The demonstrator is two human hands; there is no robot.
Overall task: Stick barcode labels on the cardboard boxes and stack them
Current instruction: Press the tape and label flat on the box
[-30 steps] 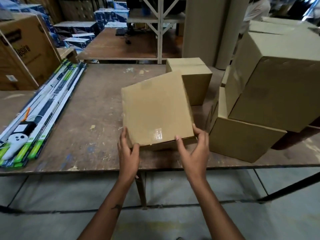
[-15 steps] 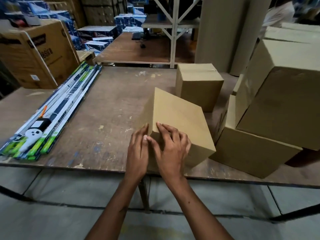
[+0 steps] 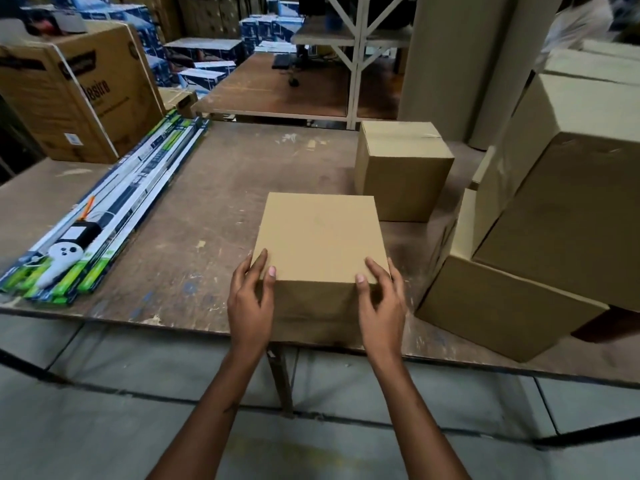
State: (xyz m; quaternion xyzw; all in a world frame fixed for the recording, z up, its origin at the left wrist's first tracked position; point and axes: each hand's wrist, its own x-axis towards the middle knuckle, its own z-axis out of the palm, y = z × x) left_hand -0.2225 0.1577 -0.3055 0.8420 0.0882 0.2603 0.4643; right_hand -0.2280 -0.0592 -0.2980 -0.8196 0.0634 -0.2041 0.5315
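A plain cardboard box (image 3: 320, 237) stands squarely on the wooden table (image 3: 194, 216) near its front edge. My left hand (image 3: 251, 299) grips the box's near left corner, thumb on the top face. My right hand (image 3: 381, 299) grips the near right corner the same way. No barcode label shows on the faces I see. A second small box (image 3: 403, 168) sits behind it to the right. Two bigger boxes are stacked at the right, a tilted upper one (image 3: 568, 202) on a lower one (image 3: 502, 310).
Long tube-light packs (image 3: 114, 209) lie along the table's left side, with a white and black handheld device (image 3: 64, 252) on them. A large printed carton (image 3: 76, 95) stands at the far left. Tall cardboard rolls (image 3: 460, 57) rise behind. Another table and blue-white cartons fill the background.
The box was tilted and turned over in my hands; now it rests flat on the table. My hands moved apart from its near face to its two near corners.
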